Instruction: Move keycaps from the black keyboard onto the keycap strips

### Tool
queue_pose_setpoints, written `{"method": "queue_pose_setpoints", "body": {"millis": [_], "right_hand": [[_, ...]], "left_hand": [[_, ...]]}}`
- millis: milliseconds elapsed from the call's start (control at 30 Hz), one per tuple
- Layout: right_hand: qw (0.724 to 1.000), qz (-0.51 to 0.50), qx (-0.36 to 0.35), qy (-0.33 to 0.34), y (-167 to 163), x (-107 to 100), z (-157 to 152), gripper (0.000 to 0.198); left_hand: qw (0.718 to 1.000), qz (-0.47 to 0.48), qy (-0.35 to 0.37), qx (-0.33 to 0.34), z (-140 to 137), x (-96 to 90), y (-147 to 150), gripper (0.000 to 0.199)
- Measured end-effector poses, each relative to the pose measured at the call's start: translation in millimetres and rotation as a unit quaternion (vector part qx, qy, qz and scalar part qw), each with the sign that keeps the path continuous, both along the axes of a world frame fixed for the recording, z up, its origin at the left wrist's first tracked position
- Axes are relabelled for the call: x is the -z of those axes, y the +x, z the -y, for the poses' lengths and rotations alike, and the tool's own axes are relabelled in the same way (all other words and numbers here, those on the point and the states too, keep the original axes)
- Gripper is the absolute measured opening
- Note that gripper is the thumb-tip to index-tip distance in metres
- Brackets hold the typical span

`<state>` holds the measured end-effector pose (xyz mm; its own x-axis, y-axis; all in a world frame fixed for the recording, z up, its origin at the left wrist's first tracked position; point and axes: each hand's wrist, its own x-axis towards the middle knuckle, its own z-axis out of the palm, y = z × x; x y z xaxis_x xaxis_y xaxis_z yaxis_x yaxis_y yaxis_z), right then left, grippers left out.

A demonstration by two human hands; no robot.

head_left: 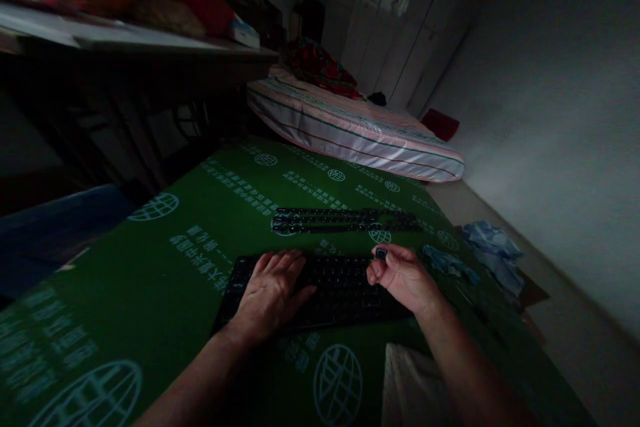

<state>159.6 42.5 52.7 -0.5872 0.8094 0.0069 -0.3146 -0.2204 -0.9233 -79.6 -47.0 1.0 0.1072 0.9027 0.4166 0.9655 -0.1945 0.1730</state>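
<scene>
A black keyboard [325, 293] lies on a green printed sheet [200, 320]. My left hand [273, 283] rests flat on the keyboard's left part, its fingers stretched out. Over the keyboard's right part, my right hand [400, 273] pinches a small black keycap [381, 253] between thumb and forefinger. Beyond the keyboard, several loose black keycaps [320, 219] lie in rows on the sheet. The room is dark, so details of the keyboard under my hands are hard to make out.
A blue cloth [450, 263] lies right of the keyboard, with more crumpled fabric [493, 250] on the floor beyond. A light cloth [413, 390] is near me. Behind are a striped mattress [360, 127] and, at left, a cluttered table [150, 43]. A wall [565, 113] stands right.
</scene>
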Motion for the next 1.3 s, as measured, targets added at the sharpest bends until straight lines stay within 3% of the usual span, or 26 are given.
{"method": "queue_pose_setpoints", "body": {"millis": [167,267,433,567,800,1067,1300], "right_hand": [[0.999,0.042,0.021,0.01,8,4,13,0.027],[0.987,0.131,0.063,0.062,11,9,16,0.027],[0.919,0.323,0.097,0.205,9,22,18,0.027],[0.881,0.4,0.096,0.234,8,31,17,0.034],[0.837,0.445,0.092,0.305,16,34,6,0.031],[0.763,0.474,0.053,0.436,15,41,5,0.022],[0.723,0.475,0.042,0.499,13,44,5,0.021]], "left_hand": [[1.0,0.0,-0.01,-0.005,1,-3.1,3,0.04],[1.0,-0.001,-0.021,0.0,1,-6.3,5,0.041],[0.999,0.006,-0.036,0.0,2,-9.2,7,0.041],[0.999,0.01,-0.045,-0.002,2,-9.4,9,0.044],[0.999,0.012,-0.051,-0.007,4,-8.4,9,0.044],[0.998,0.018,-0.059,-0.007,2,-5.6,8,0.047],[0.998,0.019,-0.058,-0.008,2,-4.7,9,0.045]]}}
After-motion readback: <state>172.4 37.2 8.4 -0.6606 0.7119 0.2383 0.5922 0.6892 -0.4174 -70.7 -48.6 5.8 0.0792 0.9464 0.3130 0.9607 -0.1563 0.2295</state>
